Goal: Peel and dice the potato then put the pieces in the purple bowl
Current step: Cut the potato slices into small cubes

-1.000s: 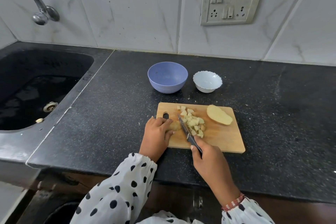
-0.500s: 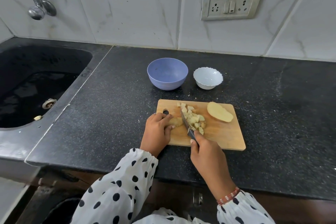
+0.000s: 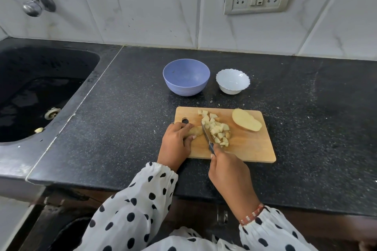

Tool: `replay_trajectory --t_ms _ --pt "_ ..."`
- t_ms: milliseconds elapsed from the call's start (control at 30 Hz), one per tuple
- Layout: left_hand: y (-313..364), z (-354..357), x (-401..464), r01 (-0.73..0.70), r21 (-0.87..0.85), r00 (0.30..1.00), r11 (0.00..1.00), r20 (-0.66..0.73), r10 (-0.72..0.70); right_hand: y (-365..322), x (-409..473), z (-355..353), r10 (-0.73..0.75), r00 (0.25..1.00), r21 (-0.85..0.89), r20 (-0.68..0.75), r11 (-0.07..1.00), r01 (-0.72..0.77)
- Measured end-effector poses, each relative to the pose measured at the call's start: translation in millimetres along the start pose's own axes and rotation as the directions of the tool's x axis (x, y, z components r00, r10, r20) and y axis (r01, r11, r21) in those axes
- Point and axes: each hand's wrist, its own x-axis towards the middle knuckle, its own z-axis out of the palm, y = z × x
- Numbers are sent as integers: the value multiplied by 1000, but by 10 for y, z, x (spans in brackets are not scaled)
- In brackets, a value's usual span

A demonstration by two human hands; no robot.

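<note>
On a speckled black stone desk (image 3: 114, 120) beside a black sink (image 3: 30, 96), below white marble tiles (image 3: 142, 2), the left hand (image 3: 176, 143) grips a peeled potato piece (image 3: 196, 131) on the wooden cutting board (image 3: 248, 149) while the right hand (image 3: 228, 173) clasps a steel knife (image 3: 207, 136) beside pale diced cubes (image 3: 218, 130), the round purple bowl (image 3: 186, 77) standing behind.

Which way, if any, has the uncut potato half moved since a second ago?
No. The potato half lies at the same far right corner of the cutting board.
</note>
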Motion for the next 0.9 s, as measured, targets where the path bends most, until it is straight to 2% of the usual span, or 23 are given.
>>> replay_trajectory --t_ms 367,667,900 --pt "-8 4 -2 -13 -16 1000 1000 4 13 -8 -81 18 27 1000 -64 -12 998 -28" --pt "-6 6 -6 -3 -21 1000 1000 -1 3 -10 -52 -31 49 998 105 -47 994 -44" --pt "-9 13 -2 6 -23 1000 1000 -4 -6 -30 -15 -24 47 998 142 -42 989 -41"
